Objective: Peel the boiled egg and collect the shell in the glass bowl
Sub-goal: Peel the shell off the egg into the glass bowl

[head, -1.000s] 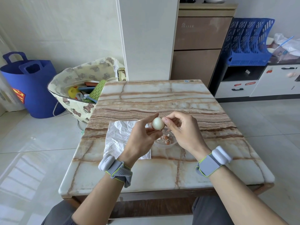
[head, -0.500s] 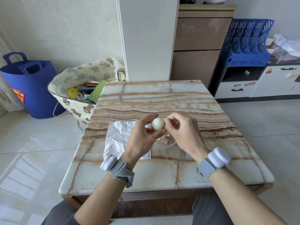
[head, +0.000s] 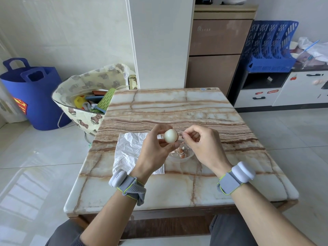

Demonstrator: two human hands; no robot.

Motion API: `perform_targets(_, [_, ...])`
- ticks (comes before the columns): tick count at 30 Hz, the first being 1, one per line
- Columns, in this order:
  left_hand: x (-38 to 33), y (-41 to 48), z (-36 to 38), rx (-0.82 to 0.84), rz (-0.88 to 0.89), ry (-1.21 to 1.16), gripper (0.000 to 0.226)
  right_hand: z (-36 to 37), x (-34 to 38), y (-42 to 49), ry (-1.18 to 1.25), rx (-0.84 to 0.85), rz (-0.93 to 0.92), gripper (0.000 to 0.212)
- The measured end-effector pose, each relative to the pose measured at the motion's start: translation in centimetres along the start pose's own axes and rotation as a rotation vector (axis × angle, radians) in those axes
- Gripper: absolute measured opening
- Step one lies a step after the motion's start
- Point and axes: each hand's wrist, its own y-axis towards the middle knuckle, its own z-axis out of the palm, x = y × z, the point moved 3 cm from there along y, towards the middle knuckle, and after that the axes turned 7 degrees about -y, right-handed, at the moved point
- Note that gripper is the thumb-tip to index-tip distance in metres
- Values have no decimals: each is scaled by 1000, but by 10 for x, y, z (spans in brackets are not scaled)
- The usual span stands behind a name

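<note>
The right hand (head: 204, 144) has pulled away from the egg (head: 170, 136), its fingers pinched, perhaps on a shell piece; I cannot tell. The left hand (head: 156, 148) grips the mostly bare egg above the glass bowl (head: 190, 155), so peeling seems nearly finished.

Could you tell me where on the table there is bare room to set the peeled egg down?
The far half of the marble table beyond both hands is bare, as is the right side past the right hand. It is crowded mid-table: the foil sheet, the left hand with the egg, and the glass bowl.
</note>
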Motion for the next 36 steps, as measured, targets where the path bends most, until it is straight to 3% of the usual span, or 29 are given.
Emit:
perform_targets(16, [1,3,-2,-9,27,5,46,3,-1,-3,-48,80,42,21])
perform_targets(20, [3,3,-2,-25,38,13,45,-1,6,-2,112,61,39,10])
perform_targets(26, [3,2,2,-27,39,9,40,4,14,-6,248,73,92,10])
perform_targets(36, [2,2,2,-46,53,58,43,5,18,-4,56,57,-8,19])
